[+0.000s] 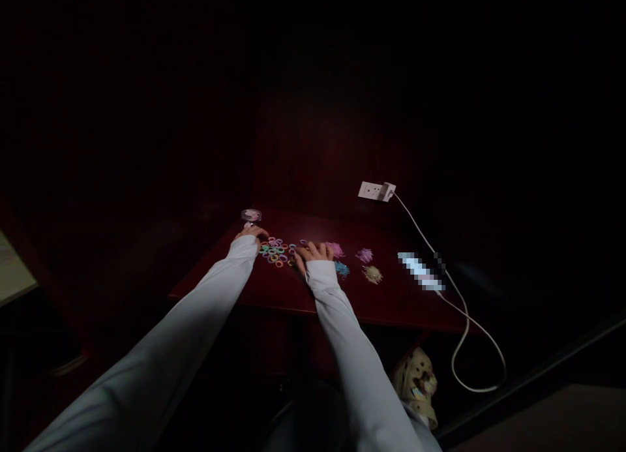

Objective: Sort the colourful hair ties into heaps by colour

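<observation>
Small coloured rings (272,250) lie in a loose cluster on the table, between the person's two hands. The left hand (251,231) rests at the cluster's left edge with fingers curved toward it; whether it grasps anything, I cannot tell. The right hand (315,251) is bent over the cluster's right side, a few rings beside its fingers, and its grip is likewise too small and dark to make out. The step in hand looks like handling or sorting these rings, and any next move would call for a light fingertip pinch that takes one without dragging its neighbours. Just beyond the left hand stands a small round clear container (251,215) with pale contents. Beside the right hand are a pink heap (335,250) and a blue heap (341,269); farther right are a purple heap (364,255) and a pale yellow heap (372,274). The table (381,302) is dark red, with a blurred-out bright device (420,271) at its right and a white cable (482,391) looping past its edge. A charger (388,192) sits in the wall socket (369,190) behind. Below is a pale shoe (415,380); the surrounding room is mostly dark.
</observation>
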A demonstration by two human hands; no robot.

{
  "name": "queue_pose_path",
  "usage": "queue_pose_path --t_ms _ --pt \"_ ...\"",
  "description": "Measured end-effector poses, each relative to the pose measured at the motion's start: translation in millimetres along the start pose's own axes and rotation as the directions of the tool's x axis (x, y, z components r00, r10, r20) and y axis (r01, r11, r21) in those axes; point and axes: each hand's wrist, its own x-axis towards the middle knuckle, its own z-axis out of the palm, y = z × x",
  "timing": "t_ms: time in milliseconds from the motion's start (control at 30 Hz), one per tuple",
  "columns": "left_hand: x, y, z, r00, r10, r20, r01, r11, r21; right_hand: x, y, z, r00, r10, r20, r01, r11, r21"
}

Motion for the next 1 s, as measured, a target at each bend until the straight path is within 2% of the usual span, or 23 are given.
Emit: queue_pose_path --t_ms 133,300,400,533,600,733,900,1000 --pt "1 -1 7.7 0.989 0.064 0.130 -0.064 0.998 -0.001 3 -10 2 0.999 0.037 0.036 -0.039 0.999 0.035" --pt "-2 2 15.8 0.977 0.112 0.183 -0.130 0.987 0.090 0 -8 1 0.990 0.127 0.056 -0.129 0.991 0.033" --pt "-3 4 18.4 0.972 0.147 0.182 -0.158 0.986 0.047 -1 -7 1 0.991 0.119 0.069 -0.121 0.992 0.036" --pt "-5 6 16.5 0.968 0.226 0.113 -0.218 0.973 -0.073 -1 -6 2 0.991 0.114 0.074 -0.118 0.992 0.053" --pt "-7 5 12.9 0.975 0.212 0.064 -0.207 0.976 -0.068 -1 -6 2 0.991 0.116 0.070 -0.120 0.991 0.057" --pt "-9 3 4.8 0.995 0.096 -0.029 -0.095 0.994 0.046 -1 -5 2 0.989 0.120 0.087 -0.126 0.990 0.065" --pt "-11 5 -0.1 1.000 0.015 0.003 -0.015 0.995 0.095 -2 -6 2 0.988 0.121 0.100 -0.128 0.989 0.068" --pt "-11 7 0.3 1.000 0.011 0.008 -0.011 0.995 0.104 -2 -6 3 0.988 0.118 0.096 -0.125 0.990 0.064"
